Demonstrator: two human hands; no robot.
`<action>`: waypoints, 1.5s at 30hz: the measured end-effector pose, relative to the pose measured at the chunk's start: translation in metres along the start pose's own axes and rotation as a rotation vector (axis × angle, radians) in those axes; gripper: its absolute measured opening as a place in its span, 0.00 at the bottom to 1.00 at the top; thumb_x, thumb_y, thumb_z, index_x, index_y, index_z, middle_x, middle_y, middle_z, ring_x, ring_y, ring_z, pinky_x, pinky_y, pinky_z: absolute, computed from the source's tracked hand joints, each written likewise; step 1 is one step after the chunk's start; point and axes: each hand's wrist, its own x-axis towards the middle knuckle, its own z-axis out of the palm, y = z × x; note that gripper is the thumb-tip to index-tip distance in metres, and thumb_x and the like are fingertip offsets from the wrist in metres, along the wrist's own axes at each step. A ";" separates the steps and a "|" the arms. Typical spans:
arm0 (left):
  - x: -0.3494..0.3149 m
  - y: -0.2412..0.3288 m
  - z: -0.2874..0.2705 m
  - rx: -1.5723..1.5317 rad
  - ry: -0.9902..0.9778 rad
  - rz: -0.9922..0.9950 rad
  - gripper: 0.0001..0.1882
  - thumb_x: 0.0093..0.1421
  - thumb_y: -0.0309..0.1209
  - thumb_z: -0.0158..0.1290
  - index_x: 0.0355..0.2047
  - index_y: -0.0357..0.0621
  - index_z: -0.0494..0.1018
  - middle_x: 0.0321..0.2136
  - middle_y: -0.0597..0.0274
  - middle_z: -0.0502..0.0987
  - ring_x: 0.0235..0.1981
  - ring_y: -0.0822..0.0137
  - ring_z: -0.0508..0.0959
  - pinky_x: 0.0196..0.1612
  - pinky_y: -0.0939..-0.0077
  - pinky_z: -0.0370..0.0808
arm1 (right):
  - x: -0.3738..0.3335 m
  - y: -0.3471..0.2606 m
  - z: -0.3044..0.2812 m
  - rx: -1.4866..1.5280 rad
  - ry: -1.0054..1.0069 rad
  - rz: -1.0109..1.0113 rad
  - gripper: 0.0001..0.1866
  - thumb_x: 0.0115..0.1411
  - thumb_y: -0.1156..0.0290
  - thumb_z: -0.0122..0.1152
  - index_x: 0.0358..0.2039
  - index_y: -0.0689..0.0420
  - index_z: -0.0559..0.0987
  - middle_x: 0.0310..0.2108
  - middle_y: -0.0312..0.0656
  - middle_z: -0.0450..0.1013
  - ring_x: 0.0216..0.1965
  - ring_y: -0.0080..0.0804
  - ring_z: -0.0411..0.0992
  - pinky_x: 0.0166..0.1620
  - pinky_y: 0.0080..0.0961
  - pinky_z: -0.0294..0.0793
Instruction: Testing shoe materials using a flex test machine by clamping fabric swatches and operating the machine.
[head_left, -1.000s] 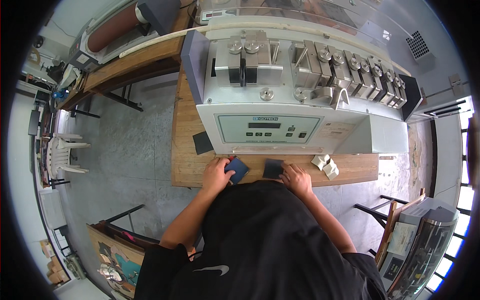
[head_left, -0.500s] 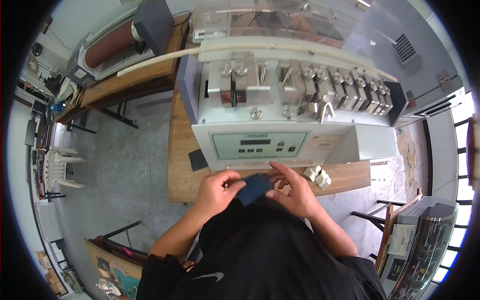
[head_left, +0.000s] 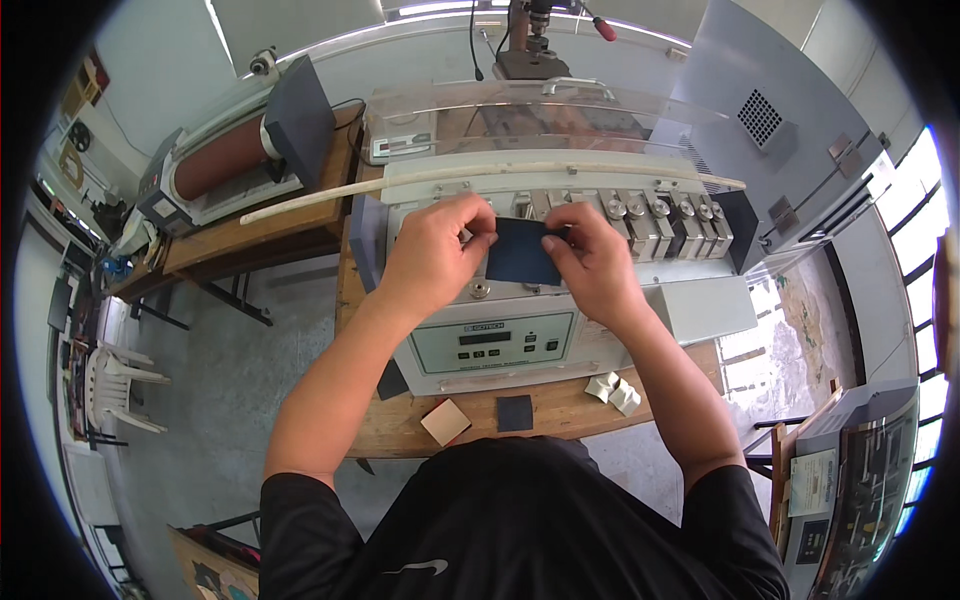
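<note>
I've got a roller machine (head_left: pixel 222 168) with a red-brown drum, sitting on a wooden bench (head_left: pixel 265 238). Well to the right of the roller machine and farther back, I can make out a drill press (head_left: pixel 535 60) with a red-ended lever. In front of the roller machine and to its left, I see a white plastic chair (head_left: pixel 118 388) on the grey floor (head_left: pixel 225 390). Far right of the roller machine and nearer, I have a grey machine (head_left: pixel 865 490) under a curved see-through cover.
</note>
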 end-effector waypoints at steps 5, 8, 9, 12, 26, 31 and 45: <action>0.003 -0.024 0.010 0.177 -0.029 0.149 0.11 0.49 0.19 0.60 0.34 0.39 0.77 0.30 0.58 0.79 0.31 0.63 0.79 0.35 0.71 0.75 | 0.015 0.018 0.011 -0.496 -0.046 -0.287 0.10 0.52 0.76 0.62 0.37 0.53 0.77 0.34 0.36 0.75 0.41 0.37 0.71 0.46 0.33 0.66; -0.001 -0.027 0.014 0.351 -0.022 0.170 0.11 0.48 0.26 0.63 0.34 0.43 0.79 0.30 0.62 0.78 0.36 0.62 0.77 0.41 0.67 0.70 | 0.019 0.023 0.015 -0.580 -0.094 -0.289 0.12 0.51 0.72 0.65 0.38 0.49 0.78 0.38 0.31 0.75 0.48 0.35 0.68 0.52 0.37 0.61; -0.003 -0.027 0.016 0.469 -0.018 0.179 0.13 0.47 0.31 0.65 0.34 0.46 0.80 0.31 0.65 0.77 0.40 0.61 0.75 0.45 0.65 0.67 | 0.020 0.023 0.015 -0.644 -0.103 -0.328 0.14 0.50 0.71 0.66 0.39 0.49 0.78 0.39 0.30 0.74 0.49 0.35 0.67 0.52 0.38 0.60; -0.007 -0.026 0.018 0.539 -0.020 0.146 0.20 0.39 0.36 0.70 0.35 0.49 0.80 0.36 0.67 0.75 0.44 0.64 0.72 0.48 0.65 0.64 | 0.024 0.026 0.014 -0.669 -0.156 -0.330 0.18 0.48 0.67 0.68 0.42 0.46 0.79 0.44 0.31 0.72 0.52 0.36 0.65 0.53 0.39 0.60; -0.012 -0.032 0.024 0.568 0.057 0.198 0.27 0.35 0.37 0.71 0.40 0.52 0.79 0.46 0.67 0.71 0.52 0.61 0.69 0.51 0.61 0.63 | 0.013 0.021 0.010 -0.712 -0.085 -0.241 0.19 0.47 0.61 0.70 0.41 0.49 0.81 0.43 0.36 0.68 0.48 0.37 0.64 0.50 0.38 0.63; -0.008 -0.030 0.023 0.506 0.121 0.232 0.28 0.40 0.34 0.69 0.45 0.52 0.77 0.43 0.66 0.73 0.50 0.61 0.70 0.51 0.60 0.63 | 0.015 0.022 0.013 -0.652 0.000 -0.259 0.12 0.51 0.65 0.67 0.36 0.53 0.79 0.37 0.37 0.71 0.43 0.37 0.67 0.47 0.38 0.64; 0.024 -0.030 0.010 0.386 -0.244 0.032 0.13 0.53 0.31 0.61 0.39 0.52 0.75 0.28 0.65 0.80 0.37 0.64 0.77 0.50 0.66 0.61 | -0.006 0.014 0.016 -0.650 0.077 -0.225 0.23 0.50 0.69 0.66 0.48 0.47 0.74 0.43 0.36 0.68 0.47 0.40 0.65 0.48 0.38 0.62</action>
